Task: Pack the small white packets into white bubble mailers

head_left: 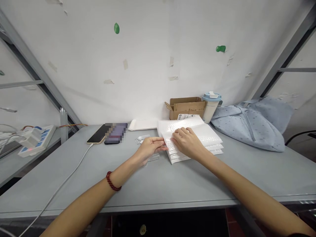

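Note:
A stack of several white bubble mailers [207, 136] lies on the grey table, their edges slightly fanned at the front right. On top of the stack rests my right hand [186, 141], fingers curled and closed on the upper mailer near its left side. At the left edge of the stack, my left hand [153, 147] pinches the mailers' side, its fingertips partly hidden against them; a dark red bead bracelet [113, 181] circles that wrist. Small clear plastic pieces [154, 157] lie beneath and beside my left hand.
Left of the mailers are two phones [97, 135], one plugged into a white cable [71, 174]. Behind stand a small open cardboard box [189, 107] and a blue-lidded cup [210, 108]. A light blue cloth bag [247, 126] lies right; a power strip [40, 141] sits far left.

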`<state>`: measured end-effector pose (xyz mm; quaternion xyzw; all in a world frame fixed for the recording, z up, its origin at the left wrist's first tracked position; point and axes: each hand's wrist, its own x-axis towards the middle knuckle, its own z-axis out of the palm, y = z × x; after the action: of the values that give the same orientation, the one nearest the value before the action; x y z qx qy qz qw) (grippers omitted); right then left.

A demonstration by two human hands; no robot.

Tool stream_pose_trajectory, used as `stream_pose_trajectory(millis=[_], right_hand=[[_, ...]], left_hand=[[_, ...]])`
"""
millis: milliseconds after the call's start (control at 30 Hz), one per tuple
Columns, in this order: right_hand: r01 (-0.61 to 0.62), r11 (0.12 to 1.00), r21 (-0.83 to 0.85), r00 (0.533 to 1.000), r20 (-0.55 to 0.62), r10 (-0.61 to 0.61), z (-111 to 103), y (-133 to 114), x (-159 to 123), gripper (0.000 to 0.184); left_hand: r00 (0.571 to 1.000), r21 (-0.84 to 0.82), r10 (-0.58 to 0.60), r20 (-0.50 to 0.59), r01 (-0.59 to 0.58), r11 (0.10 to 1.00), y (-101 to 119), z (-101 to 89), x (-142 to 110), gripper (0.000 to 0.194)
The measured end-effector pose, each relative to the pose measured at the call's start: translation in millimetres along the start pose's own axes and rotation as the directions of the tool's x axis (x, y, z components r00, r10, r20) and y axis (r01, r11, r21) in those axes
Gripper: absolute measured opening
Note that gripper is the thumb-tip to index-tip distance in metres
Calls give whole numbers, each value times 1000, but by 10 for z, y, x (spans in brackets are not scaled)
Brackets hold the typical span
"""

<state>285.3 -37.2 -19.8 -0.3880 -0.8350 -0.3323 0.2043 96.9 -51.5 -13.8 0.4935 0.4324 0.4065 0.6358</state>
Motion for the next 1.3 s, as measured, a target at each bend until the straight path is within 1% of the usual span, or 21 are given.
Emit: stream_pose_trajectory(millis=[67,133,167,200,233,267,300,333,400,467,567,733,900,1000,1133,1200,1300], right_hand=[[-5,1000,3,1000,18,5,3,-4,-2,27],[-3,1000,7,999,39,3,6,-15,-5,26],[-3,1000,9,999,49,2,7,-22,-7,25],[-4,1000,11,998,57,3,8,-28,-10,25],[-5,1000,13,998,63,4,8,-32,-12,24],[-7,1000,14,998,66,6,8,-35,-13,24],[-8,1000,15,998,66,7,6,-35,-14,24],[-8,1000,17,998,64,7,4,-33,-14,24],[-9,1000,21,998,55,7,-4,-24,-13,24],[-12,999,31,999,45,10,-10,-13,-13,23],[-20,999,48,999,26,19,-15,-2,-12,21],[-21,998,54,1000,-13,21,-11,3,-11,22],[-16,998,66,1000,-18,17,-11,6,-14,21],[-15,997,75,1000,-14,16,-14,8,-14,19],[-11,998,68,1000,3,10,-17,10,-13,19],[-10,998,66,1000,5,10,-17,10,-13,19],[-13,998,65,1000,1,13,-15,11,-13,20]], left_hand=[[995,46,42,-85,-38,998,33,-86,56,15],[975,159,145,-171,-118,980,64,-252,140,15],[952,255,222,-210,-165,953,75,-365,190,15],[917,395,307,-255,-191,899,83,-494,246,18],[868,566,401,-293,-181,805,86,-635,302,22],[816,746,502,-287,-138,651,85,-780,359,25],[772,879,584,-253,-68,471,81,-920,413,28],[758,906,602,-251,-35,422,72,-1051,463,29],[753,929,610,-248,8,369,47,-1259,546,31],[758,937,602,-253,38,346,12,-1389,609,33],[768,947,587,-255,76,312,-49,-1470,671,36],[779,953,571,-258,109,281,-103,-1499,709,41],[786,957,573,-232,79,280,-86,-1493,706,43],[798,954,564,-212,43,297,-97,-1479,702,45],[814,937,545,-202,-3,350,-133,-1462,704,43],[809,921,546,-216,-18,389,-131,-1454,708,41],[782,892,565,-263,-26,451,-79,-1439,704,38]])
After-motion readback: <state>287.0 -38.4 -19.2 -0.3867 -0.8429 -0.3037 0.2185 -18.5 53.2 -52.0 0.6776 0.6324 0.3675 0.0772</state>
